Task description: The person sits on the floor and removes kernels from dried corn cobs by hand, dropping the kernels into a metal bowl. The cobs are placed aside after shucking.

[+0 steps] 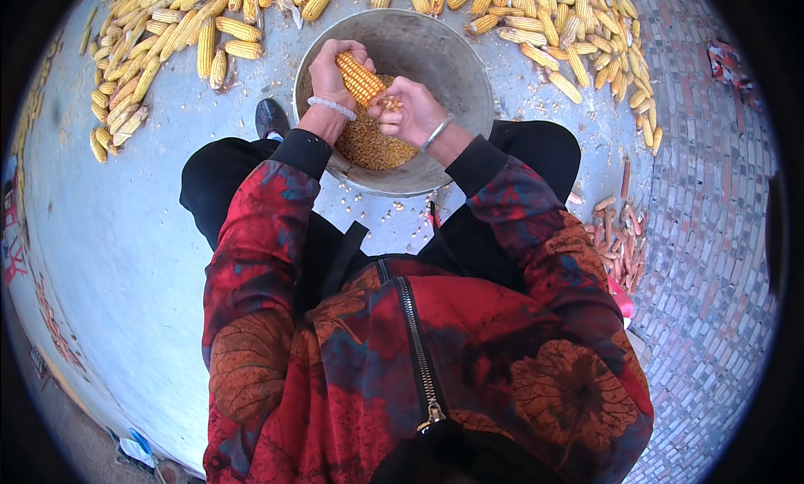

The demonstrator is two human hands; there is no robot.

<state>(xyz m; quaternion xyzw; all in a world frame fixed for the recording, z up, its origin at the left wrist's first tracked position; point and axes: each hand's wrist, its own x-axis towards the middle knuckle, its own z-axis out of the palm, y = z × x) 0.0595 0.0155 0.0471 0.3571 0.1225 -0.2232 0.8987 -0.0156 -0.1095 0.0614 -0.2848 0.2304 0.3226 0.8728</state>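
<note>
My left hand (336, 69) is wrapped around an ear of yellow corn (360, 80), which slants down to the right above a metal basin (461, 88). At the ear's lower end are the curled fingers of my right hand (411, 110), with some kernels (392, 104) showing at the fingertips. Part of the ear is hidden by both hands. Loose shelled kernels (377, 148) cover the bottom of the basin, which stands between my knees.
Heaps of unshelled ears lie beyond the basin, at the left (182, 28) and right (559, 25). Bare reddish cobs (619, 245) are piled by my right side, near the brick paving (697, 233). Kernels (396, 211) are scattered over the concrete floor (138, 245).
</note>
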